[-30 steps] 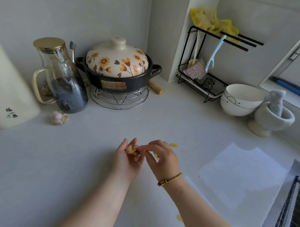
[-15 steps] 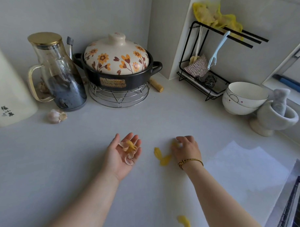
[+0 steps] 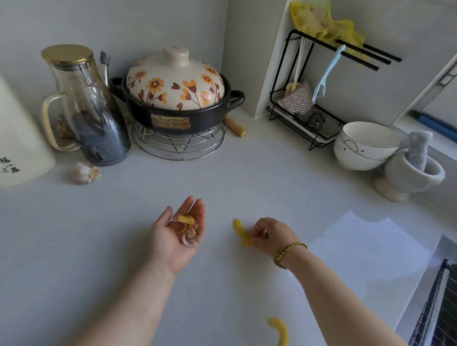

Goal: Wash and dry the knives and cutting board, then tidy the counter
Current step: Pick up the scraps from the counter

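My left hand (image 3: 176, 235) lies palm up over the middle of the grey counter (image 3: 209, 178), cupping a small heap of yellow peel and pale garlic skins (image 3: 187, 226). My right hand (image 3: 272, 233), with a cord bracelet at the wrist, pinches a yellow peel strip (image 3: 240, 233) that rests on the counter just right of the left hand. Another curled yellow peel (image 3: 281, 335) lies near the front edge. No knife or cutting board is in view.
At the back stand a cream jug (image 3: 11, 133), a glass pitcher (image 3: 85, 110), a garlic bulb (image 3: 83, 172) and a flowered pot (image 3: 177, 97) on a wire trivet. A black rack (image 3: 310, 113), stacked bowls (image 3: 363, 144) and a mortar (image 3: 414, 171) stand right; a dish rack (image 3: 444, 307) sits lower right.
My hands were together a second ago; the right one has moved away to the right, down to the counter, and closed on a peel strip. The left palm has turned up and stays cupped.
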